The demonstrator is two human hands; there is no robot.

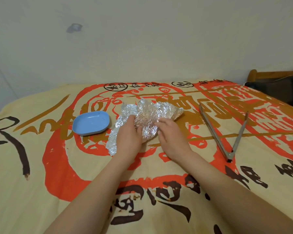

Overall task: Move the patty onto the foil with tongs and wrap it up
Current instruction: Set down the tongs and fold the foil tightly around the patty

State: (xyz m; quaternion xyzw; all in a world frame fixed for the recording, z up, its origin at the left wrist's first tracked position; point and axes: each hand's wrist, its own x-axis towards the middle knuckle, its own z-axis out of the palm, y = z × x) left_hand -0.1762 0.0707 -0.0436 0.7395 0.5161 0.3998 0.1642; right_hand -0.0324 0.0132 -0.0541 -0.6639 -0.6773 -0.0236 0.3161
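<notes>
At the left of centre a shallow blue dish (91, 123) sits on the printed cloth (41, 166), with nothing in it that I can see. Just to its right lies the crumpled foil (147, 115), a strip of it trailing down toward the lower centre while the rest is bunched up and folded over in the middle of the frame. The patty itself is not visible; whether it lies under the folded foil I cannot tell.

The left hand (129, 134) rests on the foil, fingers curled and pressing into the left side of the bundle, thumb against the crinkled surface. The right hand (171, 134) meets the bundle from the other side, fingers bent and touching its right edge, partly closed rather than flat. Both forearms reach in from the bottom of the frame.

Well to the right, apart from the hands, the metal tongs (227, 132) lie on the cloth, arms spread in a V with the hinge toward the lower right.
</notes>
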